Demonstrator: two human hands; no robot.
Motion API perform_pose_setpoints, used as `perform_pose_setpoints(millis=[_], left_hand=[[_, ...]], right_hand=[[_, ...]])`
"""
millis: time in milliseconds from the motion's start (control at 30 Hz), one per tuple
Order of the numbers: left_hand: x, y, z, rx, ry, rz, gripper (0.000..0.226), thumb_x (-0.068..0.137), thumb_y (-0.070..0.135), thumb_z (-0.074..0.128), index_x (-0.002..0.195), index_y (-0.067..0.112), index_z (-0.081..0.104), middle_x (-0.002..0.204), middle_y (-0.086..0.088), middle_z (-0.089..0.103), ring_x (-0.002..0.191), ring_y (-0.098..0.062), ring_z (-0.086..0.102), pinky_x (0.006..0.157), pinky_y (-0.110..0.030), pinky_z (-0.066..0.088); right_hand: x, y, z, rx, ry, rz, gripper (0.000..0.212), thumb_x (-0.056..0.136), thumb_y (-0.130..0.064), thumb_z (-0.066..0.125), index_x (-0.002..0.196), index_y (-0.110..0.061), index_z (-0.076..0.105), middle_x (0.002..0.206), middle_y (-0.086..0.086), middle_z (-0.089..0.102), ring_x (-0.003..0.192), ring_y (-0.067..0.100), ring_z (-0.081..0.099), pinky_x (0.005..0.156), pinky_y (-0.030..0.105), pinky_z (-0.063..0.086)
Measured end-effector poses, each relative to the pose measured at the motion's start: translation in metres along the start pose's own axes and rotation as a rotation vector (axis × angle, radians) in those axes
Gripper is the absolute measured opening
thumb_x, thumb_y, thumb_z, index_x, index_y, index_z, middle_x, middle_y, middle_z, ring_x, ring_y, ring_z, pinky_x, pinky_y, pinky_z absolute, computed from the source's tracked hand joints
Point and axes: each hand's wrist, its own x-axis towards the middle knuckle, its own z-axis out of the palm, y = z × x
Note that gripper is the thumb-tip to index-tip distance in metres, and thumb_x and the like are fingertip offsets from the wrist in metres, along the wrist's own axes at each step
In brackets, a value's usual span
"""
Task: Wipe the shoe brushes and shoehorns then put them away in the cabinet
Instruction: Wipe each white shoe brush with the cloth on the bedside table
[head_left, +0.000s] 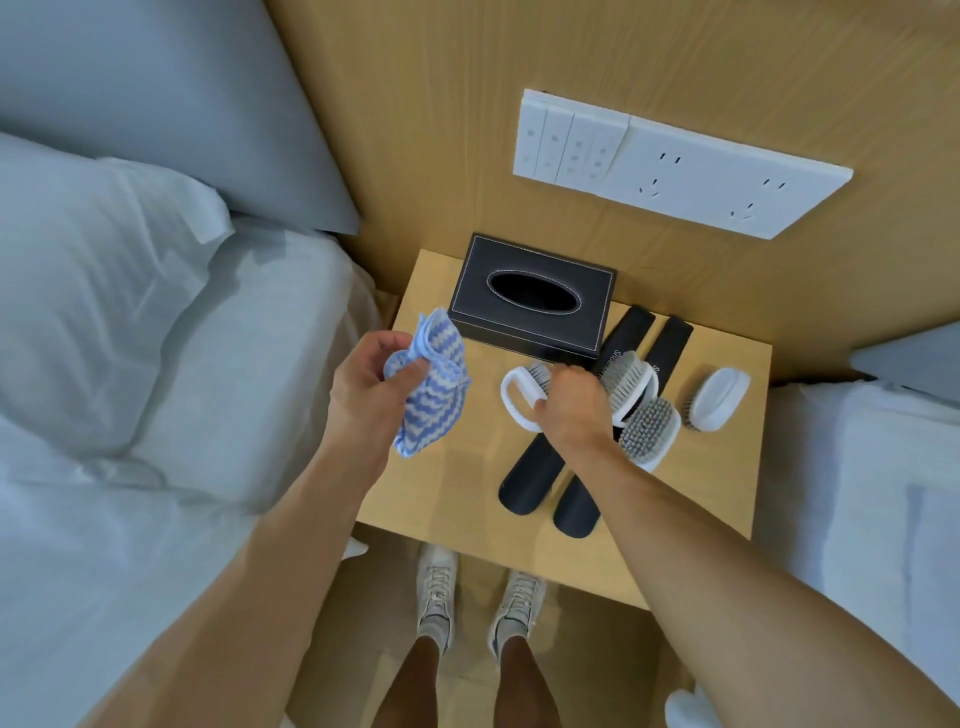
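Note:
My left hand (371, 392) grips a blue-and-white striped cloth (434, 382) above the left side of the wooden nightstand (447, 499). My right hand (574, 408) curls its fingers round a white-handled shoe brush (519, 397). Two black shoehorns (532, 480) (579, 506) lie side by side under my right hand, their far ends reaching toward the wall. To the right lie three more brushes: one bristles-up (628, 382), a grey-bristled one (649, 434), and a white one on its bristles (719, 397).
A black tissue box (532, 299) stands at the back of the nightstand. A white switch and socket panel (675, 163) is on the wooden wall. Beds flank both sides: pillow and sheets at left (130, 338), mattress at right (872, 493). My white sneakers (436, 587) stand below.

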Motion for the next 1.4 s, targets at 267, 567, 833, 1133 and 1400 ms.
perform_pose_setpoints(millis=[267,567,833,1133,1400], left_hand=[[-0.014,0.036,-0.006,0.095,0.008,0.100,0.010,0.086,0.020,0.061,0.094,0.026,0.060,0.094,-0.001,0.067,0.091,-0.024,0.069,0.066,-0.032,0.057],[-0.067,0.151,0.037,0.141,-0.266,0.385,0.018,0.087,0.024,0.056,0.097,0.030,0.070,0.093,0.011,0.071,0.086,-0.008,0.068,0.072,-0.027,0.058],[-0.088,0.214,0.062,0.300,-0.295,0.582,0.012,0.084,0.012,0.070,0.091,0.018,0.062,0.088,0.012,0.064,0.083,-0.001,0.060,0.072,-0.013,0.047],[-0.112,0.242,0.069,0.526,-0.233,0.688,0.020,0.079,0.015,0.074,0.089,0.025,0.061,0.094,0.004,0.060,0.083,-0.002,0.055,0.065,-0.008,0.038],[-0.123,0.254,0.066,0.608,-0.214,0.801,0.009,0.078,0.011,0.077,0.083,0.017,0.072,0.091,0.000,0.060,0.079,-0.007,0.055,0.068,-0.005,0.037]], right_hand=[[-0.043,-0.008,-0.075,1.355,-0.415,0.234,0.042,0.089,-0.001,0.069,0.130,-0.011,0.060,0.117,0.013,0.070,0.101,0.025,0.072,0.072,0.031,0.062],[-0.110,-0.015,-0.192,1.474,-0.455,-0.137,0.052,0.089,-0.002,0.068,0.132,-0.031,0.062,0.119,0.017,0.068,0.110,0.034,0.069,0.087,0.054,0.058],[-0.143,-0.012,-0.256,1.509,-0.302,-0.132,0.038,0.094,-0.003,0.062,0.127,-0.021,0.065,0.119,0.023,0.070,0.107,0.042,0.069,0.088,0.063,0.055],[-0.152,-0.013,-0.283,1.648,-0.174,-0.048,0.043,0.093,0.009,0.056,0.125,-0.018,0.062,0.110,0.026,0.072,0.093,0.038,0.072,0.072,0.049,0.062],[-0.166,-0.009,-0.286,1.628,-0.208,-0.076,0.043,0.094,0.008,0.056,0.127,-0.019,0.062,0.114,0.026,0.070,0.090,0.036,0.074,0.066,0.045,0.062]])
